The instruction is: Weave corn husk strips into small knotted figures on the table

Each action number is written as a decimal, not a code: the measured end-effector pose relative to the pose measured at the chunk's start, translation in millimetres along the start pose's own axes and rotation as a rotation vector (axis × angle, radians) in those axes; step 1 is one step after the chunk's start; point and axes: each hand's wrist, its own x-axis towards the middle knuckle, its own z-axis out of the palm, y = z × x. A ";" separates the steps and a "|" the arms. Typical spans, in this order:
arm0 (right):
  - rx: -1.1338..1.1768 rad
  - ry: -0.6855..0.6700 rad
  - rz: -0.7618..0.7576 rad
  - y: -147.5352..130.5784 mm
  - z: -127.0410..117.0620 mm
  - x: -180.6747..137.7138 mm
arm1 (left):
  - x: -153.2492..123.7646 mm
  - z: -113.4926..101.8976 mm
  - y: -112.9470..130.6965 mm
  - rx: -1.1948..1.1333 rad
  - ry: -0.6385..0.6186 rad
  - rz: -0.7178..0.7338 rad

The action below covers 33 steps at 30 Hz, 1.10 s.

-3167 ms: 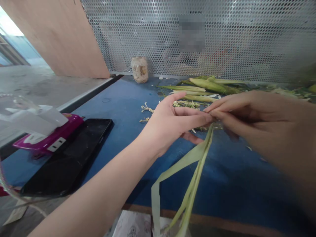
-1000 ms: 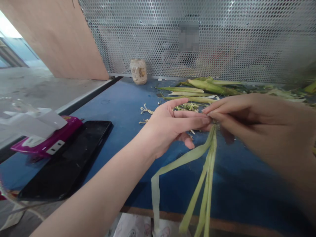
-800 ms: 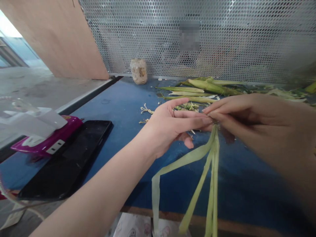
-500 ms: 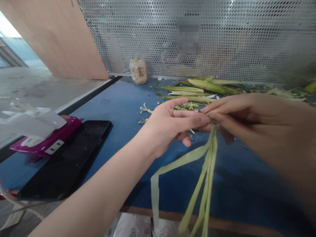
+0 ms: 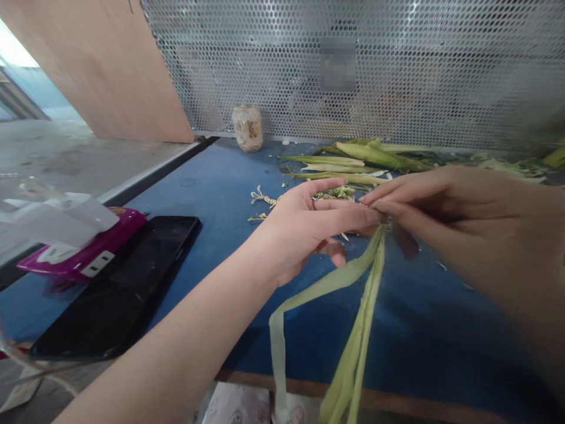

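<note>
Green strips point(image 5: 364, 294) pinched between hands point(image 5: 304, 229) point(image 5: 445, 218); phone point(image 5: 119, 282) left, stalks point(image 5: 366, 154) behind.

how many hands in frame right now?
2. The left hand comes in from lower left, the right hand from the right; both pinch the top of the green leaf strips over the blue table. No other hands show.

I count one left hand point(image 5: 304, 229), one right hand point(image 5: 450, 215), and at least three leaf strips point(image 5: 353, 335). One black phone point(image 5: 119, 288), one jar point(image 5: 247, 126).
</note>
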 end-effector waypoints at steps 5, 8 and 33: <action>-0.052 0.004 -0.002 -2.0 0.5 -1.6 | 0.5 1.0 -0.8 0.001 0.032 0.000; -0.049 -0.006 -0.026 -1.7 -0.2 -1.4 | 0.4 1.4 -1.2 0.008 0.034 0.003; -0.545 -0.180 -0.578 18.4 -24.0 -1.9 | -6.3 7.5 -6.1 0.330 0.177 0.261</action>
